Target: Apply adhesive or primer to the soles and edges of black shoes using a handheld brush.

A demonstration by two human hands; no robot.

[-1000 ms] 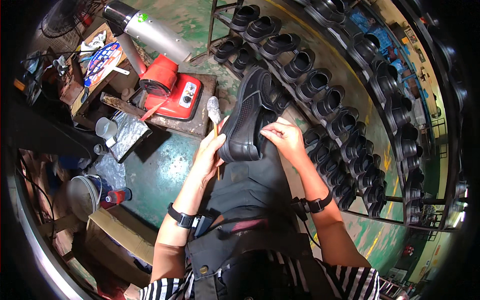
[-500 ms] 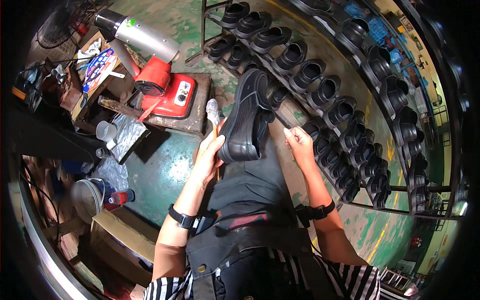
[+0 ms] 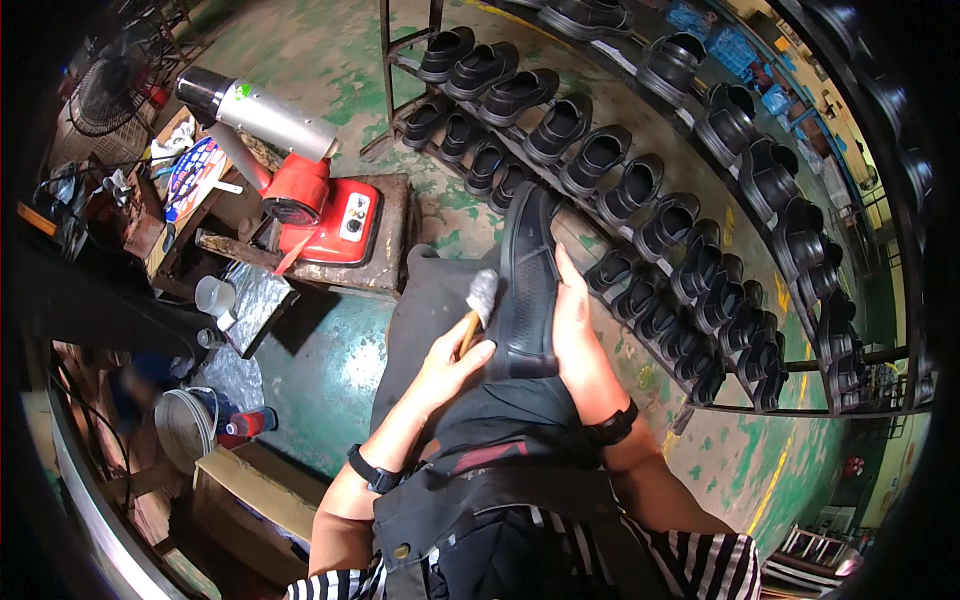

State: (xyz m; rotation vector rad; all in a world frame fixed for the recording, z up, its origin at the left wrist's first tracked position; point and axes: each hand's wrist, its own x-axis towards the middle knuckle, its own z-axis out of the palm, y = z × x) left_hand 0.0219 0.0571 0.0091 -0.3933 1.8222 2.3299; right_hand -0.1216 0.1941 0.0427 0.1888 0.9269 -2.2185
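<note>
A black slip-on shoe [image 3: 530, 290] stands toe-away above my lap, its perforated side turned to the left. Along its right side my right hand [image 3: 573, 325] is wrapped, gripping it near the heel end. My left hand [image 3: 450, 365] is closed around a thin wooden stick with a greyish-white wrapped tip [image 3: 482, 290], a swab-like dauber. That tip is beside the shoe's left edge; whether it touches cannot be made out. My left thumb lies close to the heel.
Racks with rows of black shoes [image 3: 595, 160] fill the right side. A red machine with a silver barrel [image 3: 330, 225] sits on a wooden stand at left. Near it are a translucent cup [image 3: 214, 296], a bucket [image 3: 183, 420], a red-capped bottle [image 3: 250, 422] and a cardboard box [image 3: 255, 490].
The shoe has moved right and turned. My right hand, curled without the shoe before, now grips it. My left hand has let the shoe go and keeps the dauber, which has moved right and down.
</note>
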